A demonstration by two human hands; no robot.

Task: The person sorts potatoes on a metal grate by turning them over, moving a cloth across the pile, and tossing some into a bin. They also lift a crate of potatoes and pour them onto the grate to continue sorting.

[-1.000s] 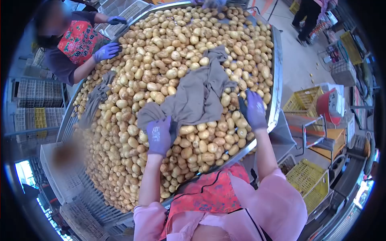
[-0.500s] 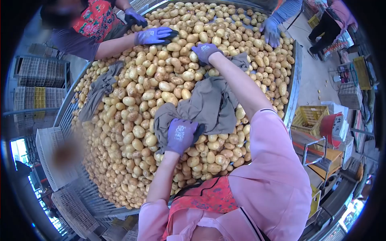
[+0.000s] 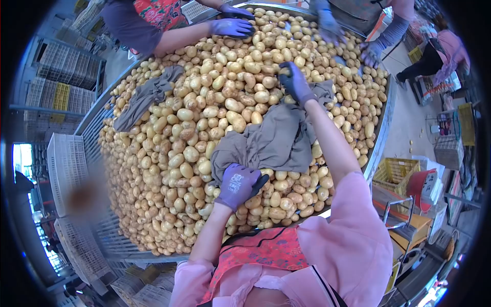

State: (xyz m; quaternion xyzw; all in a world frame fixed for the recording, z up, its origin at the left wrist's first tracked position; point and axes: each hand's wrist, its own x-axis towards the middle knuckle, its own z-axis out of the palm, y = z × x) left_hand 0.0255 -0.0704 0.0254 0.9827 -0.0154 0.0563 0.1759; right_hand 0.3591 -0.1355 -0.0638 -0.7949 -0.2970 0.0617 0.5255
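**Gloved hands at a crumpled cloth on a heap of potatoes**

On the view's clock face, smooth, rounded potatoes [image 3: 176, 161], tan to pale yellow with brown patches, spread around the centre. A soft grey-brown cloth [image 3: 280, 140] lies on them in loose folds just off centre towards 2 o'clock; a smaller, twisted cloth [image 3: 148, 97] lies at 10.

The heap rests on a broad metal table [image 3: 383, 130], with slatted bars showing at 8 o'clock and a plain rim at 3. A white plastic crate [image 3: 69, 169] stands at 9, crate stacks [image 3: 69, 69] at 10, and a yellow crate [image 3: 394, 171] beside a red bucket [image 3: 422, 190] near 3. Co-workers' gloved hands reach over the potatoes at 12 and 1; another person [image 3: 449, 51] is at 2.

The left hand [image 3: 238, 187], in a purple glove, lies palm down at the cloth's edge near 6 o'clock, thumb apart from the fingers; whether it pinches fabric I cannot tell. The right arm stretches towards 1 o'clock, where the right hand [image 3: 296, 84] bends its fingers over potatoes beyond the cloth, partly closed; its grasp is unclear.
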